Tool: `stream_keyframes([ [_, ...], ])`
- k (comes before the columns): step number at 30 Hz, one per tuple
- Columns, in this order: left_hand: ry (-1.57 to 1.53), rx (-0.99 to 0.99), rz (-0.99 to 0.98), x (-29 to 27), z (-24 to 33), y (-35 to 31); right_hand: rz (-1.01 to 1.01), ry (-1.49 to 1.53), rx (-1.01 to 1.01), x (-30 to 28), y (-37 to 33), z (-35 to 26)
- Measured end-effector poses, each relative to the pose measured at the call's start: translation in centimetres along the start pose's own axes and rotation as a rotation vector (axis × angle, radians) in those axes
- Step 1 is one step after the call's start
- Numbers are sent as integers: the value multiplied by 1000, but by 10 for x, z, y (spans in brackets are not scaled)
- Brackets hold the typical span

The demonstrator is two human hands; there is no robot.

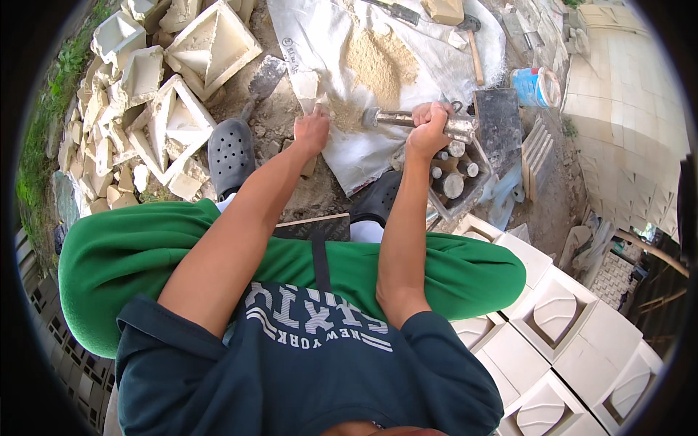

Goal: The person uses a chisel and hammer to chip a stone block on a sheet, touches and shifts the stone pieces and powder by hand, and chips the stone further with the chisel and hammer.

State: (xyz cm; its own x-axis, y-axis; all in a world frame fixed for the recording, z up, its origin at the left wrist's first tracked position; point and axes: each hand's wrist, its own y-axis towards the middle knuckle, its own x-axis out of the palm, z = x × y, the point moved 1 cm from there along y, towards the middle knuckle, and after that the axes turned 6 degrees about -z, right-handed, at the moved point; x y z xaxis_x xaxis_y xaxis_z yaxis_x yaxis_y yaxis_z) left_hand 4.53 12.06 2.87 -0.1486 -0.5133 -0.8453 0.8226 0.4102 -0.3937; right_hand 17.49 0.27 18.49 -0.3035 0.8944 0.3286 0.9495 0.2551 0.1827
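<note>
My left hand (313,131) is closed, its fingers pinched at the lower edge of a pale, broken chunk (306,84) at the border of the white sheet (356,156). To its right, my right hand (430,125) is wrapped around a long, dusty metal tool (392,118). The tool lies nearly level, with its dark end pointing toward the left hand. Its exact kind is unclear. Under the right hand stands a crate (478,187) of round-ended cylinders (453,185). Ahead of both hands, a heap of tan sand (378,65) lies on the sheet.
Broken cream mouldings and shards (156,109) are piled at the left. A dusty trowel (267,78) lies near my left shoe (231,156). A dark board (499,127) and a blue-and-white bucket (536,87) stand at the right. Patterned cream blocks (556,309) cover the lower right.
</note>
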Motion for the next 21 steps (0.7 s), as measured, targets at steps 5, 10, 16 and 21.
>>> stream_keyframes([
  [5, 12, -3, -22, 2, 3, 8, 64, -10, -19, 9, 5, -43],
  [10, -13, -2, 22, 6, -1, 8, -46, 95, -102, 2, 1, -60],
  [16, -12, 7, -78, 8, 0, 5, 53, -7, -19, -9, -8, -12],
  [21, -30, -1, -16, -2, 3, 5, -27, 58, -71, 3, -6, -55],
])
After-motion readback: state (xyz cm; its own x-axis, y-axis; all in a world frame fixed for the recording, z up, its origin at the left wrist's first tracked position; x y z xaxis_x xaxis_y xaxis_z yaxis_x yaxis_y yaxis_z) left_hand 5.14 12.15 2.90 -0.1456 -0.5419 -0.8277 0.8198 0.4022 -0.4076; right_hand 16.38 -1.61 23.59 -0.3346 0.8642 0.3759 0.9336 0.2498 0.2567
